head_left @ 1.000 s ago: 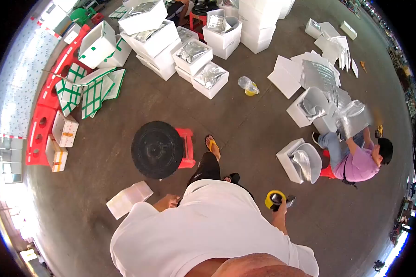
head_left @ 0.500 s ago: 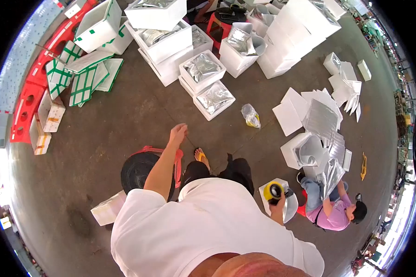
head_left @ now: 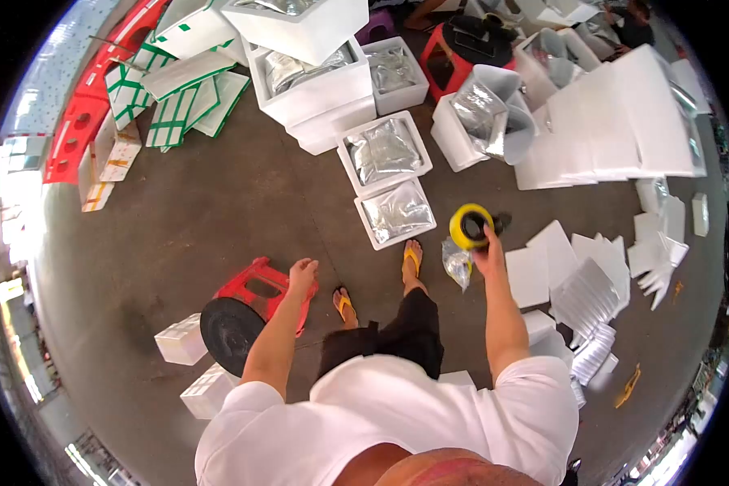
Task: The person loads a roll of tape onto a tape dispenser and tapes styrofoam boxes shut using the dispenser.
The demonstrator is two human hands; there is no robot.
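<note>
My right hand (head_left: 486, 253) is wrapped round a tape dispenser (head_left: 471, 225) with a yellow roll and dark parts, held out above the floor. Below it, partly hidden by the arm, lies a clear plastic bag (head_left: 457, 266) with something yellow in it. My left hand (head_left: 303, 274) hangs with fingers curled together, and nothing shows in it. It is above the red stool (head_left: 259, 285), which lies tipped beside a black round seat (head_left: 231, 336). In front of my feet stand two foam boxes, a nearer one (head_left: 368, 232) and a farther one (head_left: 348, 157), both with silver foil liners.
Stacked white foam boxes (head_left: 330, 121) rise ahead, with another large stack (head_left: 599, 138) to the right. Foam sheets and a silver liner (head_left: 585, 290) lie on the right floor. Green-taped lids (head_left: 170, 120) lie left near a red barrier (head_left: 77, 134). People sit at the far edge.
I have stepped forward, so the foil-lined boxes are nearer. My right hand has swung forward with the tape dispenser. The co-worker in pink has gone mostly out of view.
</note>
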